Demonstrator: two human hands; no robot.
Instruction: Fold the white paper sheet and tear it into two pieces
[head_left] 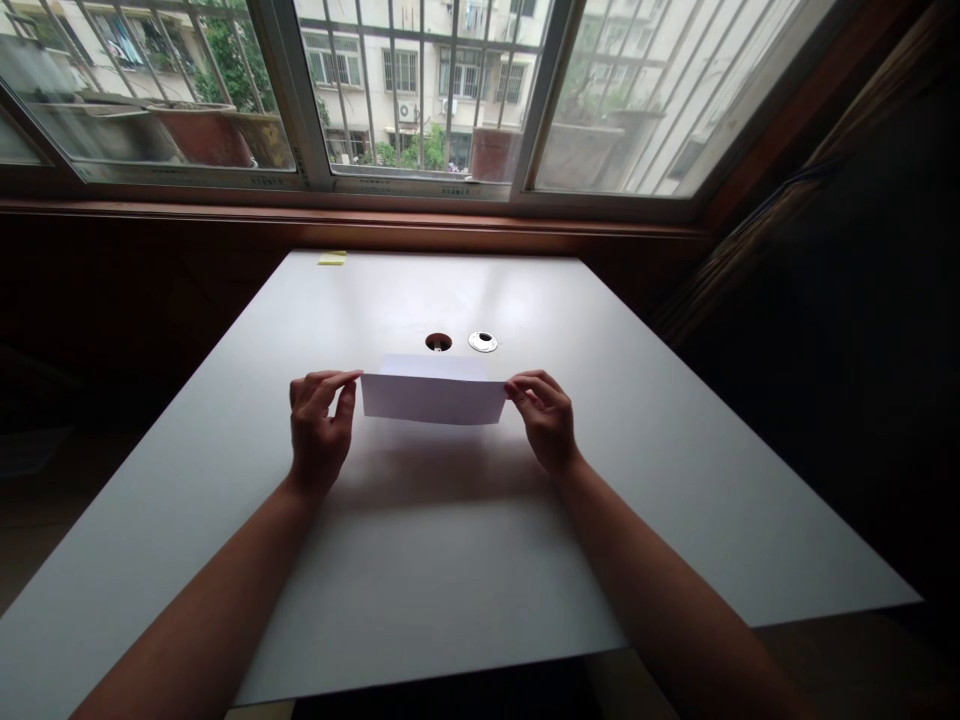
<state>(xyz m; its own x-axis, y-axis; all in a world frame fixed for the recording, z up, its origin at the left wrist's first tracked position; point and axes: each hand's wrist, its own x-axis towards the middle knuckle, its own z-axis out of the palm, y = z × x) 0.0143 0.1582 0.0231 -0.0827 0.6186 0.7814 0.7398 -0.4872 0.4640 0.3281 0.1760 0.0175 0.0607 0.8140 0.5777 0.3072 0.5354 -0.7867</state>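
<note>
A folded sheet of white paper is held up a little above the white table, its fold running left to right along the top. My left hand pinches the paper's left end between thumb and fingers. My right hand pinches its right end the same way. Both hands are closed on the paper, and the sheet casts a shadow on the table under it.
Just behind the paper the table has a round cable hole with its white cap lying beside it. A small yellow note sits at the far edge. Beyond are a wooden sill and barred windows.
</note>
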